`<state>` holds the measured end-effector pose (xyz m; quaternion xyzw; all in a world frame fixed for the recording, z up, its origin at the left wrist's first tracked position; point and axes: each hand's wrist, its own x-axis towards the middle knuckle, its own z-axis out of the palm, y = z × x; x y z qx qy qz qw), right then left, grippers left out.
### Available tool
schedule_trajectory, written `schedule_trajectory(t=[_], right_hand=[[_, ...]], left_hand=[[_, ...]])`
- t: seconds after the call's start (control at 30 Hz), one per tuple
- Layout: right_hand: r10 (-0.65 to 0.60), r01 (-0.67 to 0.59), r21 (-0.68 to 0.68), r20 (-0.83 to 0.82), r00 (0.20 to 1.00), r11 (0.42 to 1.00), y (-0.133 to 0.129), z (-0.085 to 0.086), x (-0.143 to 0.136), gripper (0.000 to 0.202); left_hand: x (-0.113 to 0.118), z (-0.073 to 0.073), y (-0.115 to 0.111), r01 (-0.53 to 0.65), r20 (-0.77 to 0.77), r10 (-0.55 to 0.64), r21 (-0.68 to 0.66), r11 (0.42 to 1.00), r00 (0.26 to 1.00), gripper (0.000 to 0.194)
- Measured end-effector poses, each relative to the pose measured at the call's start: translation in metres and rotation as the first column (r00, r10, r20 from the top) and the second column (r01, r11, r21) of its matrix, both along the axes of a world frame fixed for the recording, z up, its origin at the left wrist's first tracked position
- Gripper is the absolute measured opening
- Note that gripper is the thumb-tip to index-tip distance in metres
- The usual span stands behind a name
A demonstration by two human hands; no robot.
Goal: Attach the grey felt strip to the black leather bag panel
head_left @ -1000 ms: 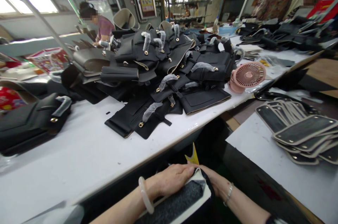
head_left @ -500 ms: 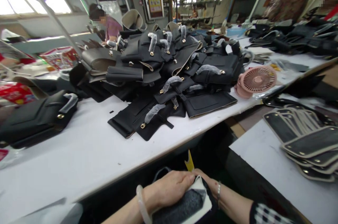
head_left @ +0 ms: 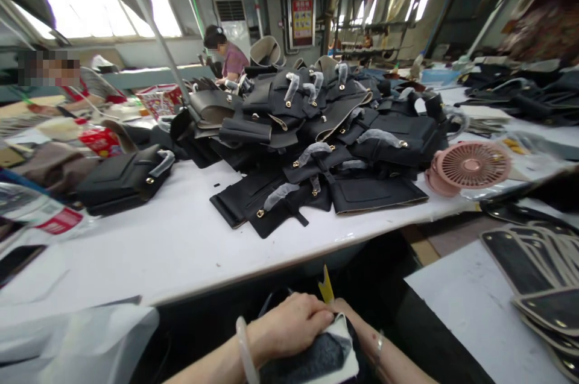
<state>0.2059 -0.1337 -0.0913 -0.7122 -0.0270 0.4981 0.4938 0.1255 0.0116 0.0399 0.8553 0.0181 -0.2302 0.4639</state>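
At the bottom middle, my left hand (head_left: pixel 296 321), with a pale bangle on its wrist, is closed over the upper edge of a dark bag piece (head_left: pixel 323 357) that shows a white inner border. Its fingers press down beside the white corner. My right hand (head_left: pixel 346 310), with a bracelet on the wrist, reaches along the far right side of the same piece. Its fingers are hidden behind the piece and my left hand. A yellow notched strip (head_left: pixel 325 284) sticks up just beyond both hands. What it belongs to cannot be made out.
A white table (head_left: pixel 181 239) bears a heap of black handbags (head_left: pixel 312 149) with plastic-wrapped handles. A pink fan (head_left: pixel 470 167) stands to its right. Stacked dark panels (head_left: pixel 549 305) lie on the right-hand table. Two people work at the back left; a water bottle (head_left: pixel 45 212) lies left.
The view has swung left, so the bags and fan sit further right and a second person, bottle and phone show at left. Both hands stay at the bag piece, almost unmoved.
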Motion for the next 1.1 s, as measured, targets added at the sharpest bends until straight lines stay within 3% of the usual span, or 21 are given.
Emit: schedule_trajectory(t=[0.17,0.27,0.33,0.4,0.47,0.53,0.6,0.7,0.9,1.1], right_hand=[[0.185,-0.15,-0.126,0.342,0.921,0.981,-0.055,0.012,0.05,0.034],[0.291,-0.232,-0.195,0.379,0.878,0.953,-0.088,0.042,0.081,0.059],[0.419,-0.375,-0.193,0.306,0.855,0.907,-0.095,0.069,0.089,0.064],[0.61,-0.578,-0.195,0.241,0.755,0.792,-0.089,0.094,0.088,0.06],[0.773,-0.729,-0.271,0.317,0.549,0.629,-0.076,0.111,0.082,0.049],[0.821,-0.763,-0.372,0.452,0.349,0.529,-0.062,0.119,0.076,0.038],[0.794,-0.738,-0.43,0.563,0.231,0.52,-0.051,0.119,0.073,0.033],[0.747,-0.656,-0.517,0.656,0.11,0.55,-0.043,0.113,0.07,0.038],[0.661,-0.563,-0.624,0.73,-0.173,0.541,-0.034,0.109,0.065,0.044],[0.642,-0.52,-0.674,0.714,-0.278,0.525,-0.032,0.108,0.061,0.042]], left_hand=[[0.0,-0.003,0.001,-0.004,-0.028,0.004,-0.026,1.0,1.0,0.033],[0.001,-0.003,0.001,-0.043,-0.049,0.041,-0.037,0.998,0.998,0.031],[0.002,-0.002,0.001,-0.079,-0.071,0.076,-0.044,0.996,0.995,0.029],[0.001,-0.002,0.0,-0.121,-0.096,0.117,-0.042,0.992,0.989,0.038],[0.0,-0.002,-0.001,-0.16,-0.102,0.155,-0.046,0.986,0.983,0.055],[-0.001,-0.001,-0.001,-0.183,-0.085,0.177,-0.06,0.981,0.98,0.068],[-0.002,0.0,-0.001,-0.193,-0.058,0.189,-0.066,0.979,0.98,0.07],[-0.002,0.003,-0.002,-0.198,-0.034,0.196,-0.054,0.979,0.98,0.065],[-0.003,0.009,-0.002,-0.154,0.036,0.157,-0.075,0.985,0.987,0.043],[-0.004,0.004,-0.004,-0.126,0.088,0.133,-0.075,0.989,0.987,0.034]])
